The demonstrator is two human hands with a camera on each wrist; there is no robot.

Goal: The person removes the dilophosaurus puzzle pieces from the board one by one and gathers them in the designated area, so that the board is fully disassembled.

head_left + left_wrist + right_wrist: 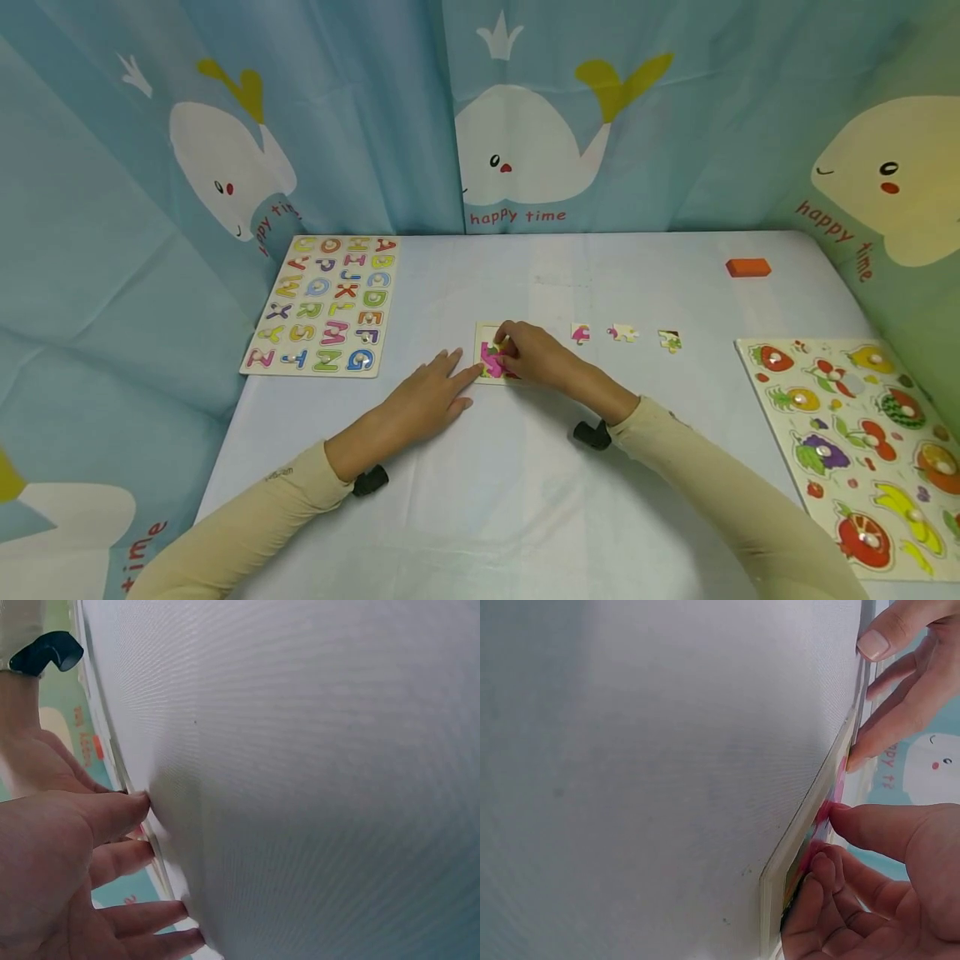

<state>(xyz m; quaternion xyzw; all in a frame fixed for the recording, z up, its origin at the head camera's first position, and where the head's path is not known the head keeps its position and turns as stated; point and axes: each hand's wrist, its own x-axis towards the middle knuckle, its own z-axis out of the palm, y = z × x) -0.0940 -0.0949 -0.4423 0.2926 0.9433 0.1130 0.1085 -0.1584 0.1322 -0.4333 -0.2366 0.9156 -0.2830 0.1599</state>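
A small jigsaw puzzle board (480, 332) with a pale frame and pink and green pieces lies mid-table. My left hand (427, 396) rests beside it with fingers extended, the index fingertip touching its left edge. Over the board, my right hand (536, 357) has its fingers curled; thumb and forefinger pinch a pinkish puzzle piece (821, 829) at the board's surface. That hand covers much of the board's right part. Three loose pieces lie to the right: a pink one (581, 333), a mostly white one (623, 332), and a brown and green one (670, 340).
An alphabet board (318, 308) lies at the table's left, a fruit board (851, 450) at the right. An orange block (748, 267) sits near the back right corner. Blue curtains (420, 117) printed with whales enclose the white table (480, 500). Each wrist carries a black camera.
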